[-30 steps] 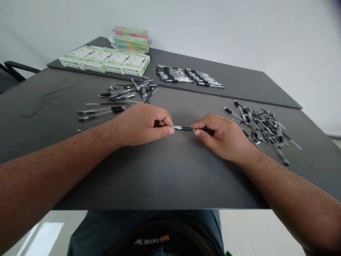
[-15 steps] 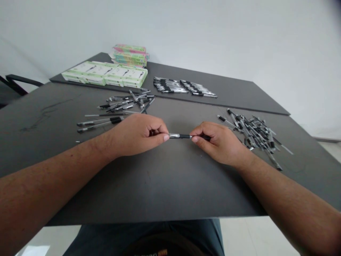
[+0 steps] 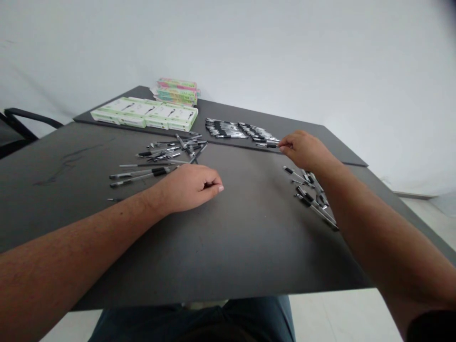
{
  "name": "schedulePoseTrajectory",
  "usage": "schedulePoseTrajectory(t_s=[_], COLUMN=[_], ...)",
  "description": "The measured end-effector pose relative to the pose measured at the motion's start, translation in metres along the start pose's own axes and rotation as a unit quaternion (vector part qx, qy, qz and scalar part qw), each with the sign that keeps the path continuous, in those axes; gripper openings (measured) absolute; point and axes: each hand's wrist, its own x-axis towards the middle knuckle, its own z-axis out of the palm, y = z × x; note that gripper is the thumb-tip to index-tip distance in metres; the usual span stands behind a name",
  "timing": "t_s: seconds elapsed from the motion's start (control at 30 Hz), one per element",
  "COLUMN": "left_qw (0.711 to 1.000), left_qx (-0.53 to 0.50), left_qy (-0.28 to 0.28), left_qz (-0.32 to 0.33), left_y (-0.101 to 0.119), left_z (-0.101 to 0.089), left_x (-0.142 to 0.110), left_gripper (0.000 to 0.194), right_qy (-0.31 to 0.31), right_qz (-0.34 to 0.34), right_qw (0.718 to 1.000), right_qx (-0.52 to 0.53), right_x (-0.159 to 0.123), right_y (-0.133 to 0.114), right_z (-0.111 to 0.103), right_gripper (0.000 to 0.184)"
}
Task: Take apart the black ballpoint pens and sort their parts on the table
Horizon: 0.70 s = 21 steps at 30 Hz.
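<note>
My right hand [image 3: 305,149] reaches to the far side of the table, its thumb and fingers pinching one end of a black-gripped clear pen [image 3: 267,145]. That pen lies at the near end of the right group of lined-up pens [image 3: 258,130]; whether it touches the raised board is unclear. Another neat group of pens [image 3: 225,128] is just left of it. My left hand [image 3: 188,187] rests over the middle of the table, fingertips pressed together, with nothing seen in them. Two pens [image 3: 140,175] lie beside its wrist.
Loose pen parts [image 3: 171,149] are heaped behind my left hand. A pile of pens [image 3: 315,204] is partly hidden under my right forearm. White-green boxes [image 3: 142,114] and stacked colourful packets [image 3: 177,91] stand on the raised board [image 3: 302,128]. A chair [image 3: 21,126] is at left.
My right hand has moved away and to the right with the pen, up to the lined-up pens. My left hand has let go of the pen and stays about where it was.
</note>
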Motion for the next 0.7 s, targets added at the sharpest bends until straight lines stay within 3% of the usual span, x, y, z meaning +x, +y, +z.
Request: schedulePoseTrajectory(t_s=[0.13,0.23,0.43,0.7], left_qw=[1.0,1.0,0.999,0.999], left_qx=[0.006,0.007,0.017,0.012], left_qy=[0.001,0.003,-0.005,-0.006], left_qz=[-0.003,0.005,0.037,0.044], left_y=[-0.001,-0.003,-0.004,-0.004], left_z=[-0.001,0.0,0.001,0.001], left_x=[0.0,-0.001,-0.001,-0.002], left_gripper=[0.027,0.026,0.023,0.021], right_qy=[-0.056,-0.081,-0.089,-0.078], right_qz=[0.022,0.031,0.053,0.088], right_qw=[0.997,0.994,0.991,0.989], right_qx=[-0.048,-0.062,-0.087,-0.093], right_x=[0.054,0.076,0.097,0.115], right_y=[0.015,0.021,0.022,0.014], right_z=[0.023,0.044,0.069,0.079], right_gripper=[0.034,0.031,0.029,0.029])
